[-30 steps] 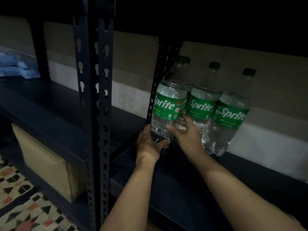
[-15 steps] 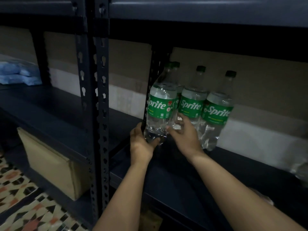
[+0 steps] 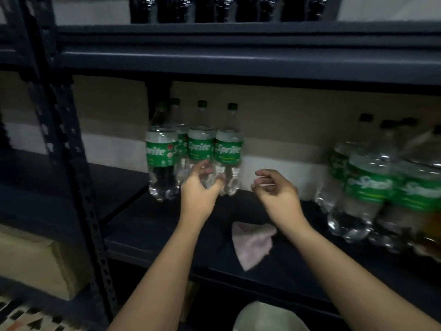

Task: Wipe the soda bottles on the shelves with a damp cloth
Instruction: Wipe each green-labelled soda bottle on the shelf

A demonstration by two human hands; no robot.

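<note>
Left hand: the left hand (image 3: 199, 194) is hovering just in front of the lower part of the clear soda bottles (image 3: 201, 151), fingers loosely curled and holding nothing; whether the fingertips are touching plastic is too blurred to tell. A second ago it was gripping the base of the leftmost bottle.
Right hand: the right hand (image 3: 274, 189) is hanging in the air to the right of that group, apart from it, fingers half curled around nothing. Earlier it was pressing against the bottles.
Bottles at left: four green-labelled bottles are standing upright at the far left of the shelf (image 3: 152, 232), close together, one partly hidden behind the others. The leftmost one, tilted before, is now standing straight.
Bottles at right: a second cluster of bottles (image 3: 367, 187) with the same green labels is standing at the right end, blurred; only its edge was showing half a second ago.
Cloth: a pale pink cloth (image 3: 253, 242) is lying crumpled near the shelf's front edge, below the right wrist, neither hand touching it.
Upper shelf: dark bottles (image 3: 205, 8) are lining the upper shelf (image 3: 238, 41), newly in view.
Lower left: a tan box (image 3: 35, 261) is sitting low on the left.
</note>
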